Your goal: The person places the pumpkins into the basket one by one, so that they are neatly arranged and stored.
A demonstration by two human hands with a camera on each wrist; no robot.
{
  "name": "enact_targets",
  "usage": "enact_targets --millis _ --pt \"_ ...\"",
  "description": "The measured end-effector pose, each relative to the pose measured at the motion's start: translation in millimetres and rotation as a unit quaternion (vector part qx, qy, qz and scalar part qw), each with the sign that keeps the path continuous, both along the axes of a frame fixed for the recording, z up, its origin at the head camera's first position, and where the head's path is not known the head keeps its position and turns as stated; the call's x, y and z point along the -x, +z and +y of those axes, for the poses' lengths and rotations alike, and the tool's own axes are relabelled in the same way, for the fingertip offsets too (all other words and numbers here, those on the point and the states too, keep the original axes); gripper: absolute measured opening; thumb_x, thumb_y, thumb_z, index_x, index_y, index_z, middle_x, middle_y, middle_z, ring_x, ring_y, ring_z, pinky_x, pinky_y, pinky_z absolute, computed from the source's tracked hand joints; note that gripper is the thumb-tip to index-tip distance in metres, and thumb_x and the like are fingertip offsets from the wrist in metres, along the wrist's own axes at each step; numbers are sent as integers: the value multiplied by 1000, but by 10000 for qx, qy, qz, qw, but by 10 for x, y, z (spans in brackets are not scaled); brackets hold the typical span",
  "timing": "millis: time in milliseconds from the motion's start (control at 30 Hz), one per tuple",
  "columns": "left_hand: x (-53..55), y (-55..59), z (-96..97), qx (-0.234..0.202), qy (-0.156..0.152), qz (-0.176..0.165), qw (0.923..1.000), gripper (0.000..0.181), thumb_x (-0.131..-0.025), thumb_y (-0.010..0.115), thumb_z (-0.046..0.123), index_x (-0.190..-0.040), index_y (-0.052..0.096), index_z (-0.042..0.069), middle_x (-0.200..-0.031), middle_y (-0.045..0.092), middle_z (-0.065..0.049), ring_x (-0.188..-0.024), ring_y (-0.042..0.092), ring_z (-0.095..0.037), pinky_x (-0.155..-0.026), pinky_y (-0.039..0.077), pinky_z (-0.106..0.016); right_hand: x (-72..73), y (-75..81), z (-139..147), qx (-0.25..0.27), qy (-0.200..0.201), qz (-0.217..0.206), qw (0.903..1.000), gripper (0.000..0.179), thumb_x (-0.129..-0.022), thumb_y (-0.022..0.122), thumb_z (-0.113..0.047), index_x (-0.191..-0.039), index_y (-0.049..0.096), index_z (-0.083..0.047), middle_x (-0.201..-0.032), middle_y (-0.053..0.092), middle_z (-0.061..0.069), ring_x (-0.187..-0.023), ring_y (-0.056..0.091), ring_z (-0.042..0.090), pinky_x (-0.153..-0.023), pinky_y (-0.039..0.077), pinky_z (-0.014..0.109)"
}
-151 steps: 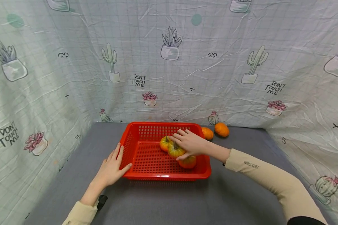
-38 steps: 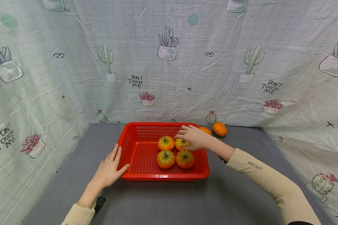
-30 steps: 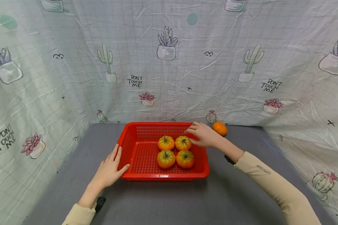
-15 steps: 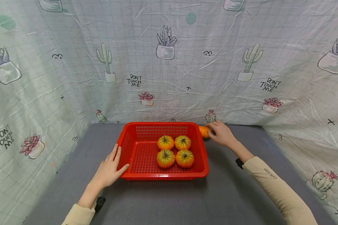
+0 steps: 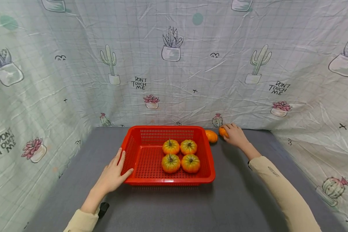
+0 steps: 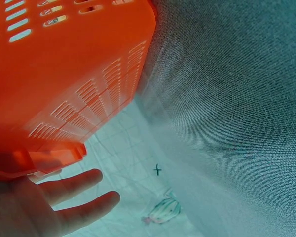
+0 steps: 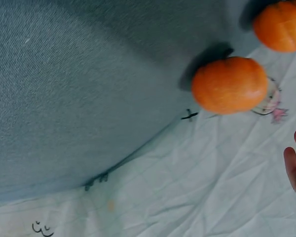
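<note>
My left hand (image 5: pixel 112 174) rests with spread fingers on the left rim of a red plastic basket (image 5: pixel 168 181). In the left wrist view, its straight fingers (image 6: pixel 81 213) lie beside the basket wall (image 6: pixel 64 94). Several small orange-and-green pumpkins (image 5: pixel 170 163) sit in two rows in the basket's right half. At the back right, my right hand (image 5: pixel 235 135) reaches over an orange pumpkin (image 5: pixel 222 132), partly covering it. The right wrist view has that pumpkin (image 7: pixel 229 86) on the table, with the fingertips (image 7: pixel 292 163) apart from it.
Another orange pumpkin (image 5: pixel 211 136) stands just outside the basket's back right corner. The grey table (image 5: pixel 168 209) meets a light cactus-print curtain (image 5: pixel 174 77) at the back and sides.
My right hand lowered a pumpkin into the basket and let go of it. It then moved right, out over the far pumpkin. My left hand stays on the rim.
</note>
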State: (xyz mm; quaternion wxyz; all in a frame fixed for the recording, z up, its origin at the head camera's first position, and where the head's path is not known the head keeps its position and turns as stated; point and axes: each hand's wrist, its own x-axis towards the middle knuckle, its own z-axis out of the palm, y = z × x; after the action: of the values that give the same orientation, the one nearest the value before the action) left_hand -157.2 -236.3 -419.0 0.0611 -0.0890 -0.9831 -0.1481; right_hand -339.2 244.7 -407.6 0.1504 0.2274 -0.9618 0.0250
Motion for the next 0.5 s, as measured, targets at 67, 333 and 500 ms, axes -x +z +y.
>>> enact_targets --millis 67,333,500 --pt "-4 11 2 -5 -7 -14 10000 80 -87 45 49 -141 17 -2 -149 9 -19 -125 30 -44 -88 31 -64 50 -24 29 -189 -123 -166 9996 43 -80 63 -18 -118 53 -1 -117 53 20 -104 47 36 -79 42 54" --pt "-2 7 1 17 6 -21 10000 79 -86 49 45 -141 17 -1 -149 9 -18 -125 31 -44 -87 31 -65 203 -69 76 -530 -445 -500 9964 58 -79 65 -17 -129 41 0 -126 46 22 -112 41 42 -81 39 57" --pt "-10 7 -4 28 41 -36 10000 79 -86 50 45 -142 17 -1 -149 9 -18 -125 31 -44 -88 31 -65 259 -93 75 -551 -408 -524 9963 60 -81 63 -18 -132 37 -1 -130 43 22 -113 39 44 -82 37 59"
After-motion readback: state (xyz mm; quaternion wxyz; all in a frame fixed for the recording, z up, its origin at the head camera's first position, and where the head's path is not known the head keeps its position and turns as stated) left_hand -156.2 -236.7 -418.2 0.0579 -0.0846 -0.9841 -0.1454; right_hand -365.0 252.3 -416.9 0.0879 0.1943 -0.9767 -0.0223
